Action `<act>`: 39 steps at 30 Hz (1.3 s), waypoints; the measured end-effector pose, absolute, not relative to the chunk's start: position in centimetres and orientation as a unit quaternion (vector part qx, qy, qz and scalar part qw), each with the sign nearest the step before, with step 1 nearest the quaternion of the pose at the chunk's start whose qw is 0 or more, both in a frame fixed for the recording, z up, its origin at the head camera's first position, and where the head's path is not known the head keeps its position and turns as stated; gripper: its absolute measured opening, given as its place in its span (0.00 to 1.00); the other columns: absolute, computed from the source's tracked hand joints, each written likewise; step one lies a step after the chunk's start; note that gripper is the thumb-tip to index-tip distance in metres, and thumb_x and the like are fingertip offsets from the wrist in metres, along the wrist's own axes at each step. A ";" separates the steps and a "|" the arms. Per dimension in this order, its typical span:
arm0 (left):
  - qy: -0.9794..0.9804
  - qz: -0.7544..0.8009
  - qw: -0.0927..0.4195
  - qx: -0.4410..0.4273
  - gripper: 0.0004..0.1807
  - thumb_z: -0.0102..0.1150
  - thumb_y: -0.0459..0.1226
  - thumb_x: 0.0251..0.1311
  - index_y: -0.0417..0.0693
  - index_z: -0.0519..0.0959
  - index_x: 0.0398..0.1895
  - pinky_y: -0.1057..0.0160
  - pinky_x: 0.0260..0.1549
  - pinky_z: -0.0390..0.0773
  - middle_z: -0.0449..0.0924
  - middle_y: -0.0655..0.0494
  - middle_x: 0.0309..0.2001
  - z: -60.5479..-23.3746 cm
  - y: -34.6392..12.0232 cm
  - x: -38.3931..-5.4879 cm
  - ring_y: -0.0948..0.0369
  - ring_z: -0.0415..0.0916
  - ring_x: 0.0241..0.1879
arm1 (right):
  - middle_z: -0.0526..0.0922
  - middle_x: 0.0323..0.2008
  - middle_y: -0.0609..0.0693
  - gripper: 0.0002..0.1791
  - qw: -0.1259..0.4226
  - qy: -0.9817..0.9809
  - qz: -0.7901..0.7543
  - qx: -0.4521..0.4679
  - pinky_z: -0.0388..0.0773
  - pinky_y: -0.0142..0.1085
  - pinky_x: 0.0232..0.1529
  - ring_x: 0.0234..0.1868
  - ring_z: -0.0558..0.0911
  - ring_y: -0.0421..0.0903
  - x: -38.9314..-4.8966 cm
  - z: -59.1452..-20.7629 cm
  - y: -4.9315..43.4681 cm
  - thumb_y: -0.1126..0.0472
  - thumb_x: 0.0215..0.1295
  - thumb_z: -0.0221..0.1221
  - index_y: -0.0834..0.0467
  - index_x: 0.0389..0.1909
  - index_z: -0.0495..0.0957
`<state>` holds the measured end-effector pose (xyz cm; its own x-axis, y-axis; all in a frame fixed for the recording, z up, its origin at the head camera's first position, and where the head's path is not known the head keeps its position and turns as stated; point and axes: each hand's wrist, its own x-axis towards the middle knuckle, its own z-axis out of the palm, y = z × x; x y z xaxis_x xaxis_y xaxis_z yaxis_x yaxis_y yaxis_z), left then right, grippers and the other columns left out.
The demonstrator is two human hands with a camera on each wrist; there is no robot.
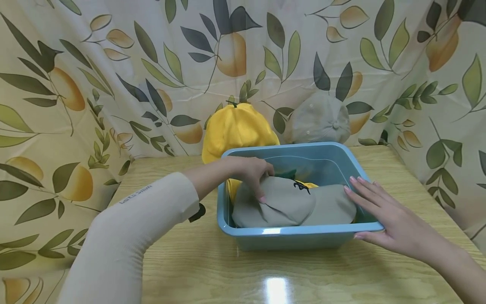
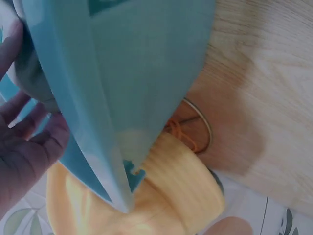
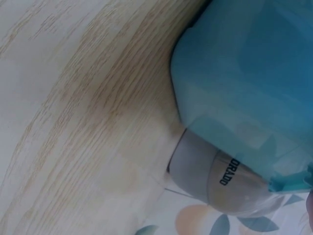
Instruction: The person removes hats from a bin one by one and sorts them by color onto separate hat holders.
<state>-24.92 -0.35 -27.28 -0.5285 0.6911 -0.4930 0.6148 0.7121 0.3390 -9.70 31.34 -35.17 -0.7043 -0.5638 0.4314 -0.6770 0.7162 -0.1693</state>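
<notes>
A light blue plastic bin (image 1: 281, 245) stands on the table with a grey cap (image 1: 284, 198) inside, dark lettering on its front. My left hand (image 1: 252, 173) reaches over the bin's left side and pinches the cap's crown between thumb and fingers. In the left wrist view, the left fingers (image 2: 51, 134) curl at the cap's edge just inside the bin wall. My right hand (image 1: 391, 215) rests on the bin's right rim, fingers straight over it and thumb by the front corner. Yellow fabric (image 1: 309, 185) and a dark green piece (image 1: 287, 174) show behind the grey cap.
Behind the bin, a yellow hat (image 1: 239, 128) stands at the left and another grey cap (image 1: 320, 118) at the right, against a leaf-and-fruit patterned curtain (image 1: 152, 50). The wood-grain table (image 1: 190, 270) extends in front of the bin.
</notes>
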 end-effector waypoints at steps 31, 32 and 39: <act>0.842 0.276 0.168 0.432 0.09 0.70 0.30 0.46 0.43 0.81 0.32 0.69 0.34 0.74 0.82 0.55 0.33 -23.0 -3.5 -25.1 0.61 0.75 0.32 | 0.53 0.73 0.57 0.47 0.193 -0.884 0.179 0.387 0.42 0.24 0.70 0.74 0.49 0.40 -9.6 -31.8 32.0 0.39 0.60 0.58 0.69 0.68 0.58; 0.840 0.280 0.165 0.434 0.09 0.70 0.30 0.46 0.43 0.81 0.31 0.69 0.34 0.73 0.82 0.55 0.33 -22.7 -3.6 -25.1 0.61 0.75 0.32 | 0.54 0.72 0.57 0.45 0.203 -0.883 0.175 0.385 0.43 0.24 0.69 0.73 0.51 0.39 -9.6 -31.4 32.0 0.38 0.63 0.54 0.69 0.67 0.59; 0.804 0.300 0.167 0.486 0.07 0.67 0.25 0.49 0.41 0.79 0.30 0.67 0.36 0.74 0.80 0.54 0.32 -20.5 -4.2 -25.3 0.61 0.72 0.33 | 0.65 0.66 0.63 0.39 0.308 -0.822 0.202 0.434 0.56 0.24 0.66 0.70 0.61 0.41 -11.1 -28.9 30.9 0.42 0.69 0.48 0.75 0.60 0.65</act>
<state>-25.33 -4.17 -20.50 -0.4724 0.8811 0.0217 0.6804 0.3489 0.6444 -11.11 30.89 -28.92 -0.4335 -0.5903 0.6808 -0.8383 0.5415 -0.0643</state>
